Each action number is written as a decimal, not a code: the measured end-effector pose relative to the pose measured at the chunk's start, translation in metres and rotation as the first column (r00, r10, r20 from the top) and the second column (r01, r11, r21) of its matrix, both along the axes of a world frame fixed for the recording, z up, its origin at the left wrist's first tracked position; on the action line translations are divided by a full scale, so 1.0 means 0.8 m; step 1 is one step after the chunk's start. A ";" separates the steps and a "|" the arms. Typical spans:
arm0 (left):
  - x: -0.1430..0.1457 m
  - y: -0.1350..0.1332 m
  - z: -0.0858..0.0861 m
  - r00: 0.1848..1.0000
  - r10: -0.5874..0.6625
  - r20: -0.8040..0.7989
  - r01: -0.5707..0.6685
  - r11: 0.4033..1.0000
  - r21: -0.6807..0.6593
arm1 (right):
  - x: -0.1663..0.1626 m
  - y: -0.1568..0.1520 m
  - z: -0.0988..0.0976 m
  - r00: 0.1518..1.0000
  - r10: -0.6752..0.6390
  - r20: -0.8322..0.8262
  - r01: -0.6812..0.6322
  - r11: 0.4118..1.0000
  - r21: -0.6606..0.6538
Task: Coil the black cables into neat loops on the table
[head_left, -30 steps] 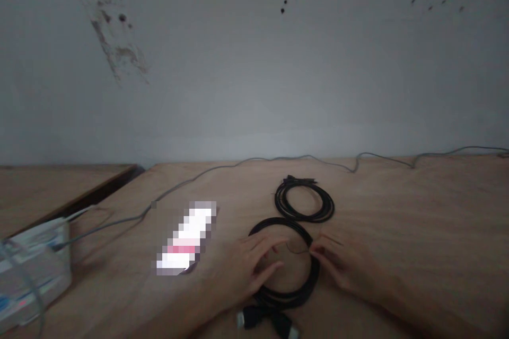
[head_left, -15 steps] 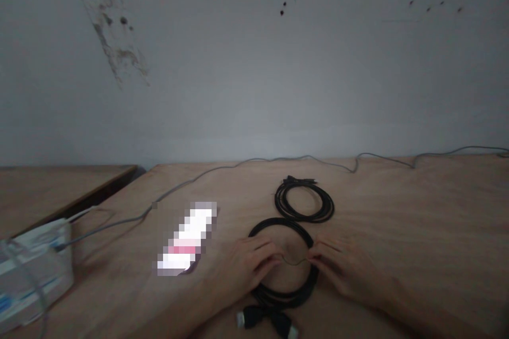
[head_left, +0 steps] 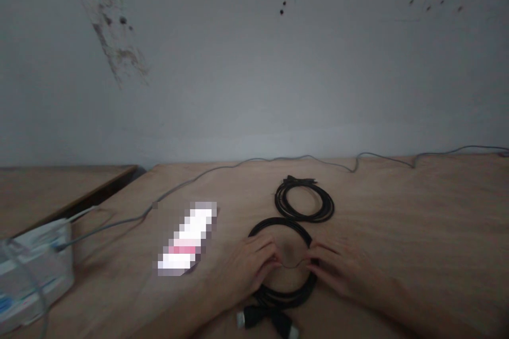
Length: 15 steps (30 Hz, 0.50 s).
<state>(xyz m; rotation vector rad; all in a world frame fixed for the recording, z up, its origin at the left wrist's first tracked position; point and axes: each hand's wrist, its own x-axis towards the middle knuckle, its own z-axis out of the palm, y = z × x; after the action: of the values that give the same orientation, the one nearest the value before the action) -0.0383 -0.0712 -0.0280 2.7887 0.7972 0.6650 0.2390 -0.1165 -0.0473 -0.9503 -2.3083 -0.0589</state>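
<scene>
A coiled black cable [head_left: 283, 296] lies on the wooden table [head_left: 397, 212], its two plugs [head_left: 266, 322] at the near edge. My left hand [head_left: 248, 269] rests over the coil's left side. My right hand [head_left: 342, 270] rests over its right side. Between the pinched fingertips of both hands runs a thin wire tie [head_left: 293, 265], sagging across the middle of the coil. A second, smaller black coil [head_left: 304, 200] lies just behind, untouched.
A blurred white and pink object [head_left: 186, 239] lies left of the coils. A white box [head_left: 34, 267] stands at the far left with a grey cord [head_left: 222, 167] running from it along the wall. A second table [head_left: 47, 185] adjoins at the left.
My left hand's fingers have closed from spread to a pinch on the thin tie. Both hands have drawn slightly together over the coil; the tie now hangs between them.
</scene>
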 end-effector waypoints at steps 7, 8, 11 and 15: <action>0.003 -0.002 0.001 0.998 -0.062 0.027 0.063 0.998 -0.032 | 0.001 0.005 -0.007 0.997 -0.014 0.077 0.012 0.999 0.030; 0.003 -0.002 0.002 0.997 -0.067 0.033 0.069 0.997 -0.037 | 0.000 0.004 -0.007 0.995 -0.022 0.100 0.020 1.000 0.014; 0.001 -0.004 0.003 0.995 -0.085 0.048 0.086 0.996 -0.031 | -0.003 0.002 -0.003 0.986 -0.063 0.153 0.069 0.997 -0.035; 0.001 -0.007 0.009 0.996 -0.065 0.055 0.065 0.998 -0.004 | -0.008 -0.001 0.009 0.986 -0.082 0.144 0.089 0.995 -0.036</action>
<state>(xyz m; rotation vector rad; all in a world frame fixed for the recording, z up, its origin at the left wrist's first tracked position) -0.0377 -0.0767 -0.0212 2.7657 0.6938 0.7231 0.2327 -0.1171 -0.0401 -1.0988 -2.4061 -0.1175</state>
